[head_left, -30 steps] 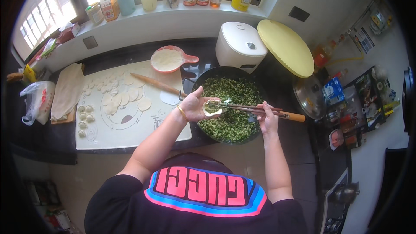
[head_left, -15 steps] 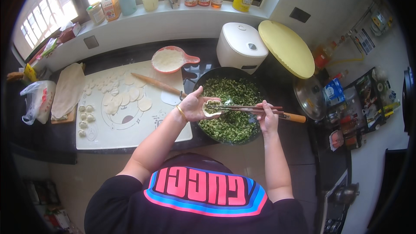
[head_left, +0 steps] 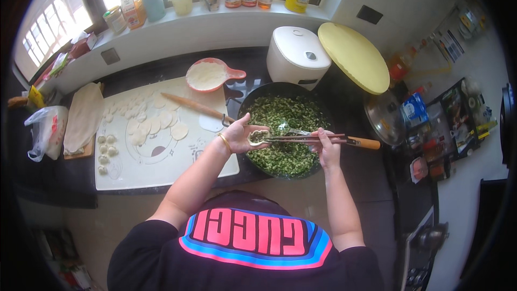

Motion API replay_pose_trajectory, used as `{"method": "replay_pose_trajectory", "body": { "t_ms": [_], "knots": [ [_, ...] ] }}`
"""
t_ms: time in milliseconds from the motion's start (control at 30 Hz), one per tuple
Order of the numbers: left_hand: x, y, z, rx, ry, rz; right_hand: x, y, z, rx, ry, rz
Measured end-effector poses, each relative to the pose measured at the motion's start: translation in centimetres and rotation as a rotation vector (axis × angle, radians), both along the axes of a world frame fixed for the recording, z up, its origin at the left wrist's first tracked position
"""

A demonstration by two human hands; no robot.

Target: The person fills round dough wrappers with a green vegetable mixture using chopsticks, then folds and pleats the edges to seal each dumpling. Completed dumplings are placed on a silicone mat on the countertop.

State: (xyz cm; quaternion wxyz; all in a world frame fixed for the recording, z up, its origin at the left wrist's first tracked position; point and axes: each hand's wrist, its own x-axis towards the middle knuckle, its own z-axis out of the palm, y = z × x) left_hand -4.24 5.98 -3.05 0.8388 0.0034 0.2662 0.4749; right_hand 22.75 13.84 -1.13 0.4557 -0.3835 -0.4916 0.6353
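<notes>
My left hand (head_left: 238,133) is palm up over the left rim of the wok, cupping a round dumpling wrapper (head_left: 259,139) with green filling on it. A bracelet is on that wrist. In my right hand (head_left: 327,150) is a pair of dark chopsticks (head_left: 307,139), their tips on the filling in the wrapper. Below both hands stands a wide dark wok (head_left: 242,109) full of chopped green filling (head_left: 288,164). A metal utensil (head_left: 293,130) rests in it, and a wooden handle (head_left: 364,143) sticks out to the right.
Left lies a pale mat (head_left: 161,175) with dough rounds (head_left: 179,131), several folded dumplings (head_left: 111,151) and a rolling pin (head_left: 193,106). Behind are a red flour scoop (head_left: 207,87), a white rice cooker (head_left: 296,56) and a yellow lid (head_left: 355,56). A dough sheet (head_left: 84,116) lies far left.
My left hand has shifted slightly left with the wrapper, whose edges now look more curled up. The chopstick tips have followed it.
</notes>
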Motion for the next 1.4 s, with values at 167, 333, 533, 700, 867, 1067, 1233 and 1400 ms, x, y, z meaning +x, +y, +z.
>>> {"method": "replay_pose_trajectory", "body": {
  "t_ms": [167,333,533,700,867,1067,1233,1400],
  "knots": [
    [-1.2,-0.3,-2.2,0.035,0.02,0.082,0.5,-2.7,3.9,0.299,-0.141,-0.105],
    [-1.2,-0.1,-2.1,0.153,0.063,0.1,-0.6,-6.4,-0.2,1.278,-0.868,0.525],
    [-0.6,-0.7,-0.2,0.27,0.236,0.1,-1.0,-7.0,-1.4,1.211,-0.989,0.738],
    [0.0,-1.0,0.6,0.344,0.217,0.068,-5.0,-6.8,3.4,1.038,-0.681,0.334],
    [0.3,-1.2,1.4,0.429,0.07,-0.033,-7.9,-5.4,4.9,1.304,-0.614,0.234],
    [0.2,-1.9,2.5,0.536,0.067,-0.076,-8.7,-4.7,4.3,1.204,-0.592,0.199],
    [-0.2,-2.1,3.3,0.683,0.366,-0.098,-9.3,-4.4,4.6,1.044,-0.562,0.185],
    [-0.1,-2.3,4.6,0.671,0.514,-0.095,-9.7,-4.4,5.1,1.03,-0.565,0.156]
  ]
}}
